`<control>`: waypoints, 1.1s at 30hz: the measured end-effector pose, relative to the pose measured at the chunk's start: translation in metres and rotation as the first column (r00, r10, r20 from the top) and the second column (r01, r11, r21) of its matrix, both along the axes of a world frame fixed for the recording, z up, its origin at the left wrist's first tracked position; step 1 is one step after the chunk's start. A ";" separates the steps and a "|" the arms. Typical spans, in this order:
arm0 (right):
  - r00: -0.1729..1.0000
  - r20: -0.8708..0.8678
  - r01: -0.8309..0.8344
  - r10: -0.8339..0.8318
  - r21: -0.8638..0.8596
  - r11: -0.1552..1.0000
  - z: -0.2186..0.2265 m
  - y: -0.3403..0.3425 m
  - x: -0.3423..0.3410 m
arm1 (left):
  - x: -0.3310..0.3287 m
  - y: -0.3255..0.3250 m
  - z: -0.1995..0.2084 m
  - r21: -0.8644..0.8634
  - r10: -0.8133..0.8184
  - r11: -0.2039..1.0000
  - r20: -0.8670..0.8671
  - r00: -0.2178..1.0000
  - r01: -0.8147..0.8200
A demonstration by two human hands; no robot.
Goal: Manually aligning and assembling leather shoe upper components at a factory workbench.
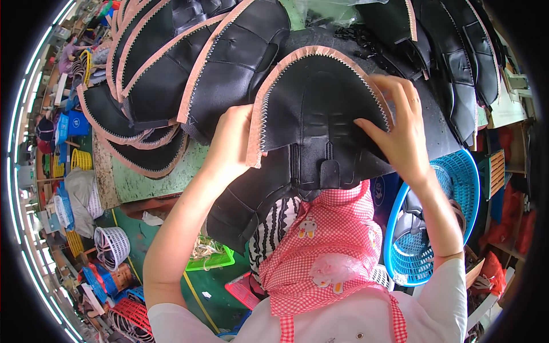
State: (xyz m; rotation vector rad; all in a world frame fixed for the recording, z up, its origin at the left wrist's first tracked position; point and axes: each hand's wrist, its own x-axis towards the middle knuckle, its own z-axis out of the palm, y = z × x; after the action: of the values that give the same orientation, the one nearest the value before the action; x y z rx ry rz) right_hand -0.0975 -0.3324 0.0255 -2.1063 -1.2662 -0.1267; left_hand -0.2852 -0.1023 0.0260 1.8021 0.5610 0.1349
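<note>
Edging (311,51): holding both sides in left fingers (241,118) and right fingers (409,96), perhaps risking creasing the black piece (311,94) by squeezing unevenly.

Dressed in a white short-sleeved top (354,324), a red-and-white gingham apron (320,248) with cartoon rabbits (307,228), a pale pink patch (338,266) and matching checked straps (399,321), plus a black-and-white squiggle-patterned garment (273,228), with bare forearms (174,248).

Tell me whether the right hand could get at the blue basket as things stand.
Probably, if the right hand lets go of the black piece: the blue basket lies open beneath its forearm, with nothing visible between.
</note>
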 end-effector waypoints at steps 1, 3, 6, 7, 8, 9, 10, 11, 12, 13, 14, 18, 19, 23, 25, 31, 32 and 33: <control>0.991 0.069 -0.123 0.117 0.099 0.987 0.008 0.000 -0.008 | -0.001 -0.001 -0.002 -0.060 0.042 0.997 0.019 0.999 -0.041; 0.850 -0.144 -0.497 0.507 0.100 0.862 0.019 0.002 -0.030 | -0.004 -0.004 0.002 0.047 0.000 0.999 0.028 1.000 -0.001; 0.771 -0.108 -0.627 0.628 0.045 0.778 0.012 0.012 -0.061 | 0.002 -0.004 0.005 0.168 -0.064 0.984 0.011 0.998 0.061; 0.770 -0.109 -0.628 0.628 0.045 0.777 0.006 0.015 -0.064 | 0.002 -0.003 0.005 0.184 -0.060 0.981 -0.022 0.998 0.063; 0.769 -0.043 -0.636 0.638 0.038 0.770 0.000 0.019 -0.064 | 0.003 -0.003 0.005 0.183 -0.060 0.981 -0.022 0.998 0.063; 0.765 0.023 -0.644 0.644 0.028 0.764 -0.005 0.021 -0.064 | 0.005 -0.002 0.005 0.243 -0.085 0.965 -0.047 0.995 0.094; 0.760 0.023 -0.650 0.650 0.029 0.759 -0.008 0.023 -0.062 | 0.004 -0.002 0.006 0.304 -0.099 0.946 -0.075 0.992 0.117; 0.745 0.063 -0.666 0.664 0.019 0.746 -0.011 0.024 -0.059 | 0.004 -0.001 0.003 0.304 -0.092 0.946 -0.075 0.993 0.111; 0.730 0.102 -0.680 0.676 0.008 0.733 -0.012 0.025 -0.057 | 0.003 0.001 -0.001 0.336 -0.088 0.936 -0.062 0.994 0.103; 0.734 0.098 -0.677 0.672 0.028 0.735 -0.008 0.027 -0.061 | 0.003 0.001 -0.005 0.363 -0.088 0.926 -0.047 0.995 0.099; 0.733 0.096 -0.678 0.674 0.026 0.734 -0.007 0.029 -0.062 | 0.003 0.002 -0.005 0.360 -0.086 0.928 -0.047 0.995 0.097; 0.731 0.105 -0.680 0.675 0.018 0.733 -0.010 0.032 -0.058 | 0.004 0.007 -0.014 0.463 -0.091 0.881 -0.044 0.995 0.101; 0.701 0.113 -0.710 0.704 0.018 0.704 -0.012 0.033 -0.055 | 0.006 0.008 -0.015 0.501 -0.112 0.858 -0.036 0.993 0.115; 0.711 0.094 -0.701 0.697 0.017 0.713 -0.006 0.035 -0.056 | 0.010 0.006 -0.004 0.417 -0.111 0.895 -0.141 0.984 0.161; 0.704 0.112 -0.705 0.702 -0.010 0.709 -0.004 0.037 -0.056 | 0.011 0.008 0.002 0.310 -0.160 0.931 -0.134 0.978 0.195; 0.619 0.181 -0.772 0.764 -0.039 0.634 -0.010 0.041 -0.048 | 0.011 0.011 -0.007 0.177 -0.108 0.976 -0.127 0.986 0.129; 0.616 0.181 -0.774 0.766 -0.037 0.632 -0.010 0.042 -0.049 | 0.011 0.011 -0.007 0.177 -0.104 0.976 -0.129 0.986 0.126; 0.608 0.187 -0.783 0.771 -0.018 0.622 -0.009 0.043 -0.051 | 0.012 0.011 -0.007 0.272 -0.150 0.946 -0.122 0.981 0.178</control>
State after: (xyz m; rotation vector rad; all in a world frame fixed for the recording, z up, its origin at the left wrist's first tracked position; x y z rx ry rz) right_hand -0.1482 -0.2898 0.0167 -1.3184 -2.1529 0.0365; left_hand -0.2729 -0.0912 0.0193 2.1349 0.4765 0.0098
